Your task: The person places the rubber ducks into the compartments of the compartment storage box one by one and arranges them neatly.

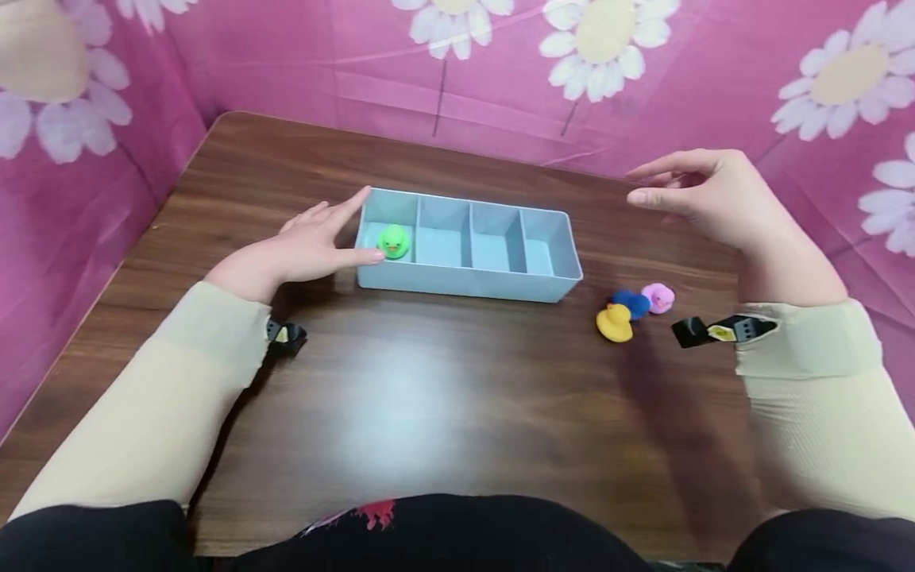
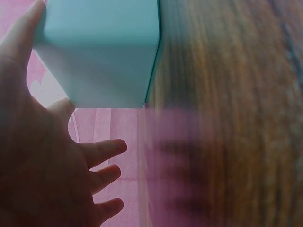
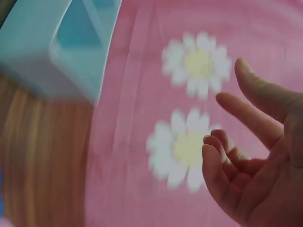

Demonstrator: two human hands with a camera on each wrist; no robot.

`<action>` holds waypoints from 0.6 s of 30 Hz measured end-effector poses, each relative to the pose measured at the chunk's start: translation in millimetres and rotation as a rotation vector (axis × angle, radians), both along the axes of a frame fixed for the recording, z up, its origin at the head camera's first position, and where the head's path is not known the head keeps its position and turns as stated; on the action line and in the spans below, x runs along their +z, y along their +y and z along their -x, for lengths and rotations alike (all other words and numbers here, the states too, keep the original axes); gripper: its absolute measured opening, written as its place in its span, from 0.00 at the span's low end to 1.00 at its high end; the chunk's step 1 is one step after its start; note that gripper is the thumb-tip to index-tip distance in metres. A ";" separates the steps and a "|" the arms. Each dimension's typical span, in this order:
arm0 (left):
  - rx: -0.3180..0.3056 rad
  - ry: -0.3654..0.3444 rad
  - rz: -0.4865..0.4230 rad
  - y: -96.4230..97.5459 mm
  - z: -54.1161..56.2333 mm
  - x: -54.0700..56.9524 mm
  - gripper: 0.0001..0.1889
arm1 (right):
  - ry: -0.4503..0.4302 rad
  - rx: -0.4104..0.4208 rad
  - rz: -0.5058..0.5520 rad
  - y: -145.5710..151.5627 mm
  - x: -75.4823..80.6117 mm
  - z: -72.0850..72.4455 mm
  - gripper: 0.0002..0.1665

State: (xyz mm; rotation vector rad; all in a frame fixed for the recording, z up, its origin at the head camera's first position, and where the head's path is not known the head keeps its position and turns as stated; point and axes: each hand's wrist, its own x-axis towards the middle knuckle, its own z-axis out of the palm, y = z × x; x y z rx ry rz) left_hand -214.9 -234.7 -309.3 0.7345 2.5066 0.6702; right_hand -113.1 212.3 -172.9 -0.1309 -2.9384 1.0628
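Note:
My left hand point(image 1: 303, 248) rests at the left end of a pale blue four-section box point(image 1: 465, 282), thumb at the near rim and index finger at the far corner. In the left wrist view, its other fingers point(image 2: 106, 179) spread out beside the box's end wall. A green rubber duck point(image 1: 393, 241) sits in the leftmost compartment. My right hand point(image 1: 704, 195) is raised at the right, its fingers loosely bent with nothing between them. Below it on the table lie a yellow duck point(image 1: 615, 323), a blue duck point(image 1: 631, 303) and a pink duck point(image 1: 658, 298), close together.
The brown wooden table point(image 1: 429, 413) carries the box and the ducks. A pink cloth with daisies point(image 1: 604, 36) hangs behind the table's far edge and along its sides. Each sleeve has a small black strap device point(image 1: 722, 330) at the wrist.

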 end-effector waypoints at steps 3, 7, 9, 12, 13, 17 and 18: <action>0.010 0.001 -0.003 -5.4 -2.2 1.3 0.52 | -0.008 -0.026 -0.023 30.4 -9.8 -11.3 0.19; 0.006 0.016 -0.009 -8.2 -3.6 1.5 0.52 | -0.047 -0.078 0.006 64.8 -34.3 -26.5 0.20; 0.000 0.022 -0.012 -8.4 -4.4 1.2 0.52 | -0.071 -0.107 0.014 78.1 -48.1 -33.4 0.21; -0.012 0.028 -0.019 -6.7 -5.4 0.5 0.51 | -0.100 -0.139 0.005 93.3 -67.6 -44.5 0.23; -0.016 0.026 -0.023 -5.4 -5.7 0.4 0.51 | -0.108 -0.149 -0.002 97.5 -73.4 -48.3 0.24; -0.035 0.024 -0.032 3.6 -5.7 0.6 0.51 | -0.131 -0.177 -0.031 110.6 -94.2 -65.4 0.29; -0.040 0.023 -0.032 6.5 -5.6 0.7 0.51 | -0.136 -0.188 -0.017 113.1 -99.2 -69.5 0.29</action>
